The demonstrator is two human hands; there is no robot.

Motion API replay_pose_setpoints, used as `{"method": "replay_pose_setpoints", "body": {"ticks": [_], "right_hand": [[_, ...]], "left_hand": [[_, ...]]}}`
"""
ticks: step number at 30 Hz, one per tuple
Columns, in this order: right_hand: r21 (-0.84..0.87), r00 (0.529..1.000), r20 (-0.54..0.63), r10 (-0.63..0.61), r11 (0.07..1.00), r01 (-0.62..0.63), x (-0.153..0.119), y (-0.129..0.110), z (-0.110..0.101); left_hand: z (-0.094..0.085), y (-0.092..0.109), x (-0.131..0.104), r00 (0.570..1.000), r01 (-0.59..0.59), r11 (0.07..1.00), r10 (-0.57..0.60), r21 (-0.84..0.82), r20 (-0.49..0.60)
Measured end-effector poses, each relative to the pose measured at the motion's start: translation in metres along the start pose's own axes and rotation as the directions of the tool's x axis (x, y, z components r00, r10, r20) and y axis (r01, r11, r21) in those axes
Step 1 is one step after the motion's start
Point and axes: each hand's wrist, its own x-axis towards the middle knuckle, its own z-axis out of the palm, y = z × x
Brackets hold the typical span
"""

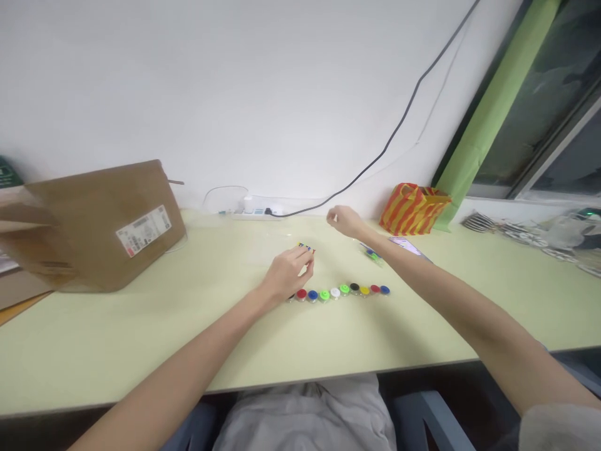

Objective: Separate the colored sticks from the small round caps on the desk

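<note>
My left hand [287, 274] is closed, its fingertips on a small blue, yellow and red piece [306, 247] that they partly cover. Just below it runs a row of small round pots with coloured lids, among them a red-lidded pot [301, 294], a white-lidded pot [335, 293] and a blue-lidded pot [385, 290]. The left end of the row is partly behind this hand. My right hand [345, 220] is raised toward the back of the table, fingers curled in a pinch; whatever they hold cannot be made out. Small blue and green pieces [373, 255] lie beside my right forearm.
A cardboard box [103, 232] stands on the left of the pale table [225, 351]. Behind are a power strip [256, 212] and a dark cable [370, 164]. A striped bag [413, 210], a phone [406, 246] and coiled items [521, 232] occupy the right side.
</note>
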Motion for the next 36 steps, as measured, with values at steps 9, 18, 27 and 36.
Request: {"method": "replay_pose_setpoints", "body": {"ticks": [9, 18, 27, 36], "right_hand": [[0.882, 0.987, -0.154, -0.052, 0.443, 0.161, -0.089, -0.090, 0.023], [0.926, 0.982, -0.188, 0.021, 0.338, 0.170, -0.121, -0.105, 0.054], [0.863, 0.973, -0.232, -0.004, 0.460, 0.208, -0.123, -0.105, 0.053], [0.925, 0.993, -0.114, 0.011, 0.366, 0.102, -0.115, -0.091, 0.049]], "left_hand": [[-0.001, -0.006, 0.000, 0.968, 0.225, 0.972, -0.232, -0.071, -0.100], [0.001, -0.015, -0.004, 0.951, 0.310, 0.951, -0.310, -0.010, -0.004], [-0.003, -0.004, 0.000, 0.981, 0.184, 0.979, -0.178, -0.083, 0.074], [-0.008, -0.003, 0.004, 0.984, 0.089, 0.994, -0.078, -0.069, 0.159]]}}
